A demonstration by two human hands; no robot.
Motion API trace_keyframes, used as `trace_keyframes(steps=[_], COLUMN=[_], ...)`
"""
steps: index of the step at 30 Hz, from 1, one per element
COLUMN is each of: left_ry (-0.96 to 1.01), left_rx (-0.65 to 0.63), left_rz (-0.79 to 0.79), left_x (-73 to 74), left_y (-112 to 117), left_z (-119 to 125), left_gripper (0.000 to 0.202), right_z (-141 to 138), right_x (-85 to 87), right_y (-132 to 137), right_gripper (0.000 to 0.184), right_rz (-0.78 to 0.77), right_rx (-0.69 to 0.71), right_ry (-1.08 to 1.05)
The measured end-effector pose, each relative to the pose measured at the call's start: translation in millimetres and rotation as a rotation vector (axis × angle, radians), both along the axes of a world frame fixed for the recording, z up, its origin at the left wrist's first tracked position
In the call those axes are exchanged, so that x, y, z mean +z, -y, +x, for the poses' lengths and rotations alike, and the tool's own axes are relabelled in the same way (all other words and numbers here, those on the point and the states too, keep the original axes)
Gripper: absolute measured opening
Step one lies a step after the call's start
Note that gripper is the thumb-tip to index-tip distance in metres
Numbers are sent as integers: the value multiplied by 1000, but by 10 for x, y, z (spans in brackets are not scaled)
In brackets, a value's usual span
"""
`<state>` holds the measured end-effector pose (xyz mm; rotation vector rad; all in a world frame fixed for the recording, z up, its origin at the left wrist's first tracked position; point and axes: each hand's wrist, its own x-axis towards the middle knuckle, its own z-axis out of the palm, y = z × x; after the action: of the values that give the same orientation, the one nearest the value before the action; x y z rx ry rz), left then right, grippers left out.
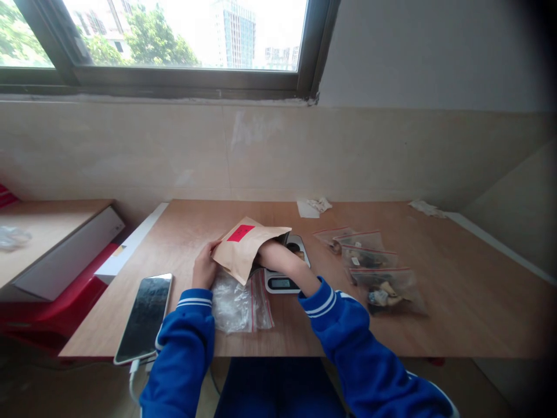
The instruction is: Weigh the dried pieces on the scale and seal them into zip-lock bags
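Observation:
A brown kraft paper pouch [232,255] with a red label lies tilted on its side, its mouth facing right. My left hand [204,265] grips the pouch by its bottom end. Through the mouth reaches my right hand [270,255]; its fingers are hidden inside, so what they hold does not show. Under my right forearm is a small white kitchen scale [282,284] with a grey display and some brown pieces on its plate. Empty clear zip bags [232,305] with red seal lines lie flat below the pouch.
To the right, several zip bags [394,290] with dark and brown contents overlap on the wooden table [461,290]. A plugged-in phone [145,316] lies at the left edge. Crumpled white paper [319,204] is near the wall. Left of a gap stands another table [56,226] with a red stool [65,307].

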<state>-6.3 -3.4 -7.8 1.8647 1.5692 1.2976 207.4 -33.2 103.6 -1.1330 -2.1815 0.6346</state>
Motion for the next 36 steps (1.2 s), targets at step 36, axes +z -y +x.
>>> trace_keyframes(steps=[36], left_ry=[-127], left_rx=[42], left_rz=[-19], left_x=[-90], left_y=[-84], left_z=[-59], left_gripper=[31], right_z=[639], right_x=[-880], right_y=[372], right_gripper=[19], right_rz=[364], right_rx=[-282], right_ry=[321])
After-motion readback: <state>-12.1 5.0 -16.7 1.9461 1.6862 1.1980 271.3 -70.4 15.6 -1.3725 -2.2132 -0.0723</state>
